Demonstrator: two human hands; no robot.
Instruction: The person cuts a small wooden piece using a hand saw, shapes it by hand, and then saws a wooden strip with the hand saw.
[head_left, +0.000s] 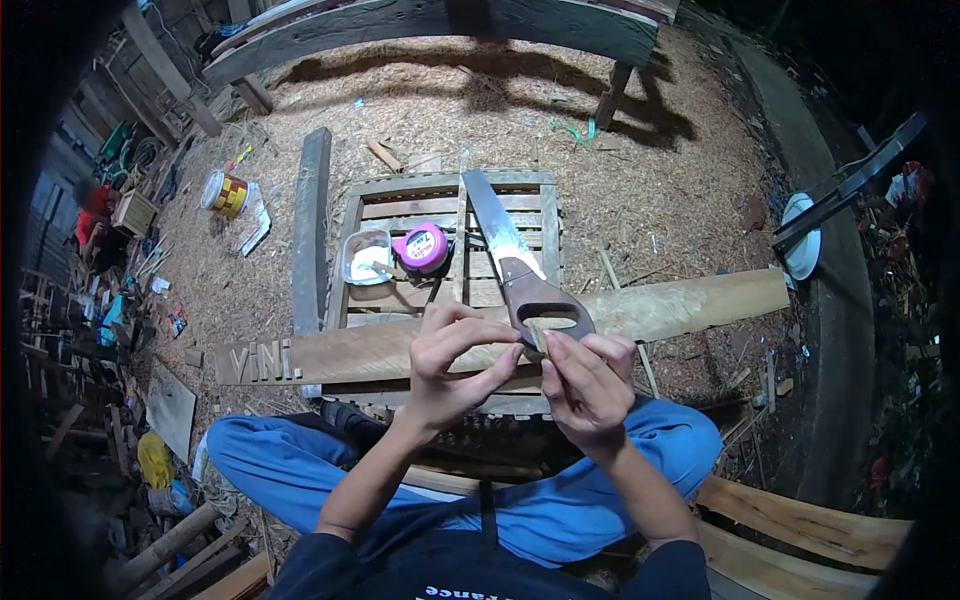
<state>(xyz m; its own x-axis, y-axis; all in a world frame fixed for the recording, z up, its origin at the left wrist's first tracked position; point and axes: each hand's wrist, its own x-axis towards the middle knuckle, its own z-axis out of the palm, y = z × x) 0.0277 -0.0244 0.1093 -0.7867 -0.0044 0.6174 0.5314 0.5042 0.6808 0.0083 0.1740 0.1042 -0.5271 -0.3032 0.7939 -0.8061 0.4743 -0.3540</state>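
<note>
My left hand [455,362] is pinched, thumb and forefinger meeting at a small piece of wood [537,338]. From the other side my right hand [590,382] grips that piece between thumb and fingers; its shape is mostly hidden by the fingertips. Just beyond them a handsaw [502,235] lies with its brown handle toward me. Under the hands a long wooden plank [690,305] runs across the low slatted table [549,215]. Raised wooden letters [265,362] reading "VINI" stand on the plank's left end.
A pink tape measure [421,248] and a clear tub of white paste [368,258] with a stick sit on the slats. A dark beam [311,225] lies left of the table, near a yellow-red can [226,194]. A bench [430,45] stands ahead. Another person [92,212] is far left.
</note>
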